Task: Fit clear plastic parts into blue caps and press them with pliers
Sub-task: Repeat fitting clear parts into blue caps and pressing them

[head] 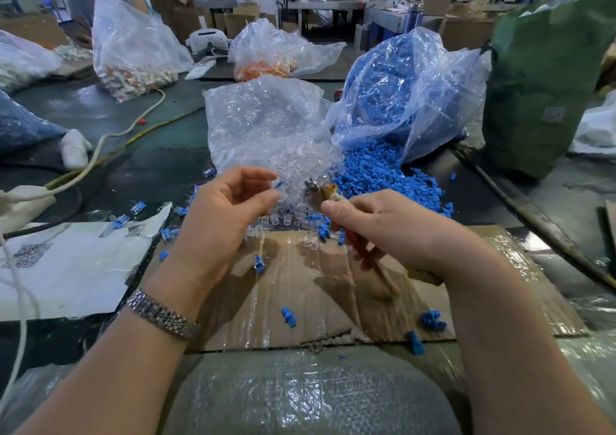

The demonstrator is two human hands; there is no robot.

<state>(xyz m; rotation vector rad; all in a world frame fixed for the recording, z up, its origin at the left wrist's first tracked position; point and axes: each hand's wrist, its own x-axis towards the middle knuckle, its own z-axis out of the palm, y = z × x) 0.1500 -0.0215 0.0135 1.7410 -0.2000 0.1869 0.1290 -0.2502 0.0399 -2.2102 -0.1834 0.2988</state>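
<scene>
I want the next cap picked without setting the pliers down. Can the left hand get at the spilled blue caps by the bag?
Probably yes, awkwardly: the left hand already pinches a small part, and the right hand with the pliers lies between it and the spilled blue caps.

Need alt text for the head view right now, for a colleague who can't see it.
The right hand grips pliers while the left hand pinches a small blue cap near their tip, above a taped cardboard sheet. Behind lie open bags of clear parts and blue caps.
</scene>
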